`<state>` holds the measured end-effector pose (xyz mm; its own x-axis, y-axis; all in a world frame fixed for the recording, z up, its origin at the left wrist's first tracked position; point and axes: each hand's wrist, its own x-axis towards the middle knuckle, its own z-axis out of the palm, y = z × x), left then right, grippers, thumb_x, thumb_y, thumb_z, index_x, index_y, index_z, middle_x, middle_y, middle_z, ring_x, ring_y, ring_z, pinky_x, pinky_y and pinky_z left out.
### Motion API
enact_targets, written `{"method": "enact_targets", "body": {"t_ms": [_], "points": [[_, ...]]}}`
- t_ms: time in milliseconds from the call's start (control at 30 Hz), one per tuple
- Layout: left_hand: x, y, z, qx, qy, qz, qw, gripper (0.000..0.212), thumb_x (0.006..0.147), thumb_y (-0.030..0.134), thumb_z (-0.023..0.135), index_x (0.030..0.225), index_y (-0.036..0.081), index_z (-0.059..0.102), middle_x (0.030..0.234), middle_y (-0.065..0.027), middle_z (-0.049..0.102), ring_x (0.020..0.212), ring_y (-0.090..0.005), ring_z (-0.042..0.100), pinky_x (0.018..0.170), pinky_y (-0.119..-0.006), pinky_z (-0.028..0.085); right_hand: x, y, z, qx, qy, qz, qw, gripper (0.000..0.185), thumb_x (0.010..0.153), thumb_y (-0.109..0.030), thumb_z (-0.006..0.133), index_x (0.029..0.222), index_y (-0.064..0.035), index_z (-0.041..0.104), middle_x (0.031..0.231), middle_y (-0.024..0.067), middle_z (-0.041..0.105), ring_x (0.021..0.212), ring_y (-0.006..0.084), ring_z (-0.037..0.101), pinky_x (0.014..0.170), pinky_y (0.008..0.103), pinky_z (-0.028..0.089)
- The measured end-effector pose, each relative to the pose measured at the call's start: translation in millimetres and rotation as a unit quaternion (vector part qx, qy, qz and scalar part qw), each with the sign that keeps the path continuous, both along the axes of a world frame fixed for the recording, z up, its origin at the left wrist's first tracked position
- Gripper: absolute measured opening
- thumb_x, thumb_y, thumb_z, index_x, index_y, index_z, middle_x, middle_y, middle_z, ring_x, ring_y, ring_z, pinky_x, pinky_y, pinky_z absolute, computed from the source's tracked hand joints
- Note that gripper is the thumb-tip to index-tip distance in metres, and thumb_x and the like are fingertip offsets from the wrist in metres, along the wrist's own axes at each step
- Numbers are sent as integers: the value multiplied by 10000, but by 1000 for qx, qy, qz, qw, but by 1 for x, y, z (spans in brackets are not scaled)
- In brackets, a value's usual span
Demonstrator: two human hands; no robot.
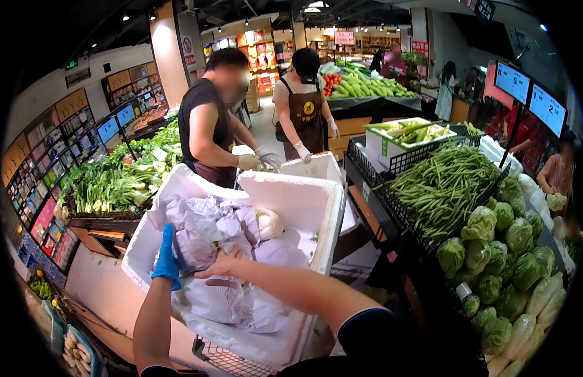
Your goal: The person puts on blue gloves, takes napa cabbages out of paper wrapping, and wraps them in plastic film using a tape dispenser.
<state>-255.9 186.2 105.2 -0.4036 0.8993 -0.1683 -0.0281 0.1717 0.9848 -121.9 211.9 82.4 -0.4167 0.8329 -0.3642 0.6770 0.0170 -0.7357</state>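
In front of me stands a large white polystyrene foam box (326, 193) filled with vegetables wrapped in pale paper. My left hand (167, 259), in a blue glove, presses the left side of one paper-wrapped bundle (195, 242). My right hand (225, 260), bare, grips the same bundle at its lower right. More wrapped bundles (213, 299) lie beneath and around it. A pale cabbage-like head (269, 224) shows uncovered at the box's far side. The paper hides what most bundles contain.
Two people wearing gloves stand beyond the box, near a second foam box (315, 167). Green beans (442, 184) and heads of lettuce or cabbage (491, 254) fill the display at right. Leafy greens (126, 176) cover the left stand. A black mesh crate (235, 360) sits below the box.
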Motion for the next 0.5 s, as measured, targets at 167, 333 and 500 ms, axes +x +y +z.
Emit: {"method": "enact_targets", "body": {"t_ms": [167,333,500], "points": [[45,-20,28,237,-155,-12,959,465,767,357,361,1134,81,289,1099,3,350,975,-118,356,809,-245,294,5,3,35,209,494,-84,840,1013,437,-425,673,1126,31,88,1087,199,205,1028,291,234,863,316,225],[52,-72,49,441,-178,71,877,428,765,239,378,1119,16,284,1117,-77,337,1002,-149,349,841,-261,271,47,-58,95,329,630,-44,702,1033,400,-294,722,1125,21,57,1092,185,211,1034,263,233,865,320,202],[91,-115,47,383,-91,34,919,476,711,184,426,1129,15,270,1111,-89,337,978,-163,368,824,-265,292,106,-122,95,102,710,-89,691,1030,421,-277,718,1122,-5,14,1101,166,208,1045,246,218,867,314,188]]}}
